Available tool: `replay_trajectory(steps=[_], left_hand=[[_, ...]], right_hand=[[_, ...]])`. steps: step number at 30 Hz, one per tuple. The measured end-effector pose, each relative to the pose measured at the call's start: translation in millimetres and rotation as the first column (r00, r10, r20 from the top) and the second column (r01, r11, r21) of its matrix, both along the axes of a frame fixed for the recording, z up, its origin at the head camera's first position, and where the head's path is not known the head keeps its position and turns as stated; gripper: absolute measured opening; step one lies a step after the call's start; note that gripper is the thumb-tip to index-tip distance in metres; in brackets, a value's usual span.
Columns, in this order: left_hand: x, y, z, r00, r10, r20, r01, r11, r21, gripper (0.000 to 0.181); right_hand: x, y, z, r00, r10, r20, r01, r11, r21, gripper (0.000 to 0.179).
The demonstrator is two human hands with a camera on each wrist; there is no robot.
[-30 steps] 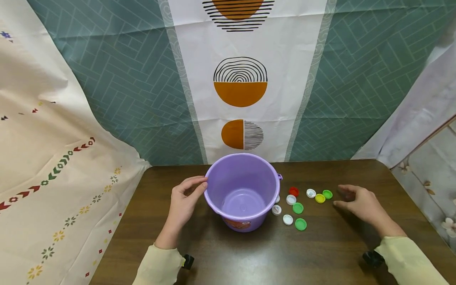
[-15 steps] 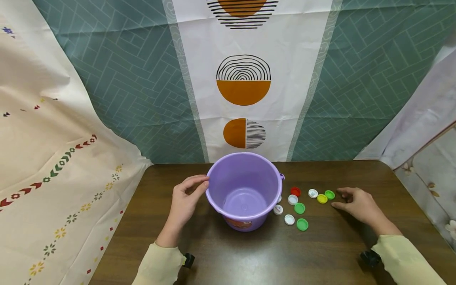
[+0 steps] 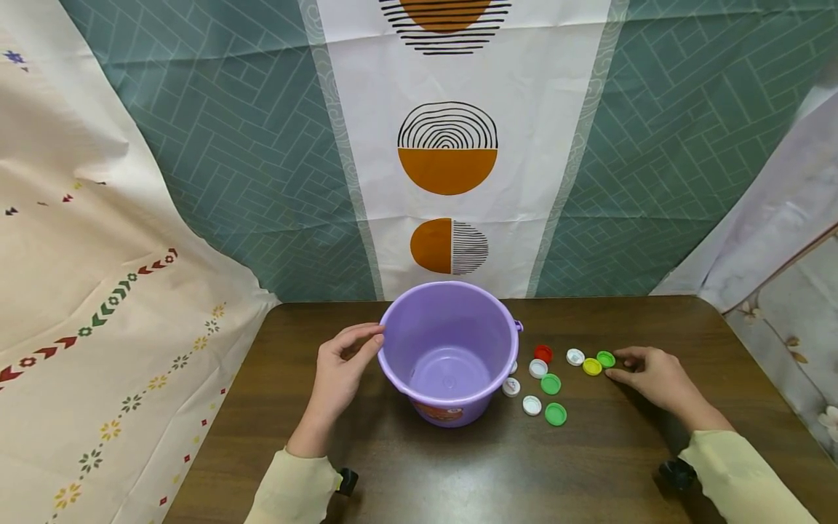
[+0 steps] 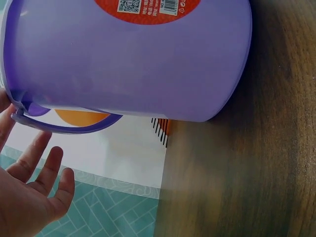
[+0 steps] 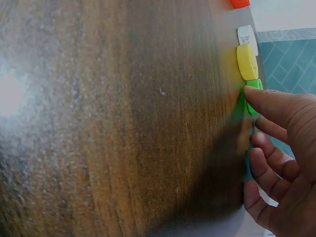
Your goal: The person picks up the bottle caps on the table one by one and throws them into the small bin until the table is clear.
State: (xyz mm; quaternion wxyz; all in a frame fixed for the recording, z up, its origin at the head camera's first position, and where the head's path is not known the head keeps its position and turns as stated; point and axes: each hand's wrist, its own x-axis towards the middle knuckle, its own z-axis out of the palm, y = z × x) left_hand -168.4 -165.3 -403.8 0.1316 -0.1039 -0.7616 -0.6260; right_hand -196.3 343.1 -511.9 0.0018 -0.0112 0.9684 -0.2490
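A purple bucket (image 3: 449, 393) stands on the brown table, its inside bare of anything in the head view. My left hand (image 3: 343, 367) touches the left side of its rim with thumb and forefinger, the other fingers loosely spread below the hanging purple handle (image 4: 74, 129). On the right, my right hand (image 3: 655, 375) is low over the table, thumb and forefinger apart at the edge of a green bottle cap (image 3: 605, 359). In the right wrist view the thumb tip overlaps that cap. A yellow bottle cap (image 3: 592, 366) lies against it, with a white bottle cap (image 3: 575, 356) beside.
Between bucket and right hand lie several more caps: a red one (image 3: 543, 354), green ones (image 3: 556, 414) and white ones (image 3: 532, 405). A white one is partly hidden by the bucket. A patterned cloth (image 3: 445, 255) hangs behind the table's (image 3: 445, 480) back edge.
My right hand has moved left to the green bottle cap, its thumb and forefinger coming up to the cap. The left hand stays at the bucket's rim. The head view has shifted slightly.
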Motion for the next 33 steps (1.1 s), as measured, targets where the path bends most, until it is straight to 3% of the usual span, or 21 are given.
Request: replay_trajectory(steps=[15,24,33], left_hand=[[-0.7,-1.0,-1.8,1.000,0.000,0.002,0.000,1.000,0.008,0.023],[-0.7,-0.5,-2.5,1.000,-0.007,-0.004,0.008,1.000,0.027,0.024],[-0.3,-0.4,-2.7,1.000,-0.002,-0.003,0.002,1.000,0.024,0.024]], right_hand=[[-6.4,-7.1,1.6,0.999,0.016,0.030,-0.016,1.000,-0.004,0.056],[-8.7,-8.2,0.3,0.999,0.032,0.004,-0.032,0.999,0.001,0.052],[-5.6,-8.5,4.9,0.999,0.000,-0.034,-0.001,1.000,-0.031,0.054]])
